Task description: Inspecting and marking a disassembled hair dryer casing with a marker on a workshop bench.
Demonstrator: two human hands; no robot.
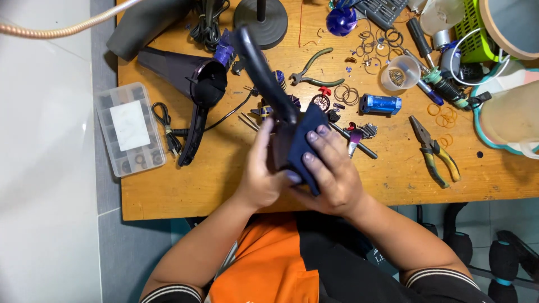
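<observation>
I held the dark hair-dryer shell (292, 143) over the near edge of the wooden worktop (168, 191), roughly midway along it, its long handle pointing up and away toward the far edge. My left hand (261, 174) cupped the shell from below and behind, fingers curled round it, thumb pressed on its near side. My right hand (331, 174) lay over the front, three fingertips (312, 136) pressed flat on the dark panel. Both hands were closed firmly on the one piece, neither spread.

To do this well, I judged, the left hand should take the weight while the right worked the panel with even pressure, so nothing thin snapped, and the piece should stay above the worktop in case a small part dropped.

Near the left edge lay a clear compartment box (130, 129) with a blank-looking white rectangular label on its lid. Beside it rested another dark dryer body (188, 76) with its cord. Toward the middle sat a small blue cylinder (380, 104); whether it bore a label, I could not tell. Yellow-handled pliers (435, 151) lay toward the right edge, green-handled pliers (311, 70) nearer the far edge, a clear cup (400, 73) beyond them.
</observation>
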